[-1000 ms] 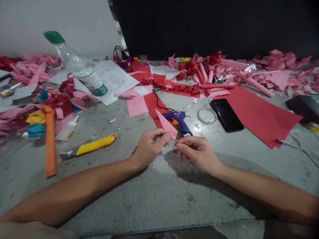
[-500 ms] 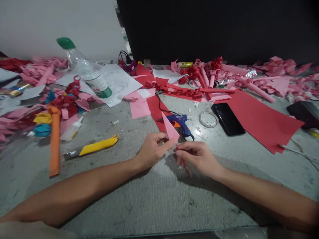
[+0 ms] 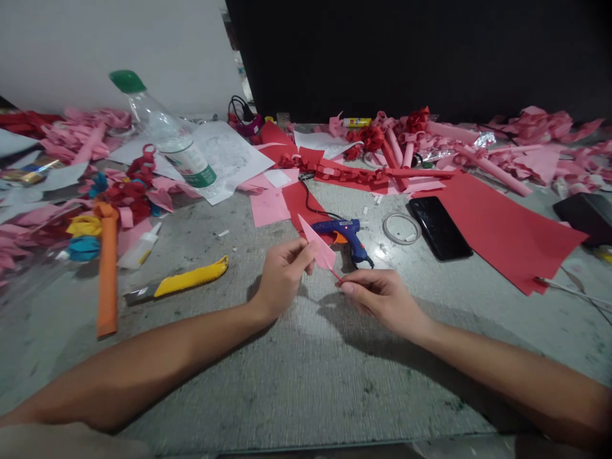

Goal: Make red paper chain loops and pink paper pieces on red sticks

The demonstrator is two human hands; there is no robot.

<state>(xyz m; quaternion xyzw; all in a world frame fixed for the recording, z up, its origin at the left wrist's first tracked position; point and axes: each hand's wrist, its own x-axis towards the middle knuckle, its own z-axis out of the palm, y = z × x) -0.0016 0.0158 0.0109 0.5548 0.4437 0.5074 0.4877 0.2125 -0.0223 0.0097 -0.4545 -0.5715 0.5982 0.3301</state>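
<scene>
Between thumb and fingers, my left hand [image 3: 285, 274] pinches a pink folded paper triangle [image 3: 321, 248], its long tip pointing up and left. My right hand [image 3: 380, 298] is closed on a thin red stick [image 3: 336, 275], whose upper end meets the lower corner of the triangle. Whether the two are joined cannot be seen. Most of the stick is hidden behind my right fingers. Just beyond my hands lies a blue glue gun [image 3: 342, 229] with a small red light and an orange trigger.
A yellow utility knife [image 3: 191, 279] and a rolled orange paper tube [image 3: 108, 274] lie at left. Behind them leans a plastic bottle [image 3: 176, 146]. At right are a tape roll [image 3: 401, 228], a black phone [image 3: 440, 228], red paper [image 3: 511, 236] and scissors [image 3: 571, 288]. Pink scraps [image 3: 535, 127] line the back.
The triangle has tilted further left in my left hand. The red stick, earlier angled down below my right hand, now shows mainly between the hands. The view has shifted slightly.
</scene>
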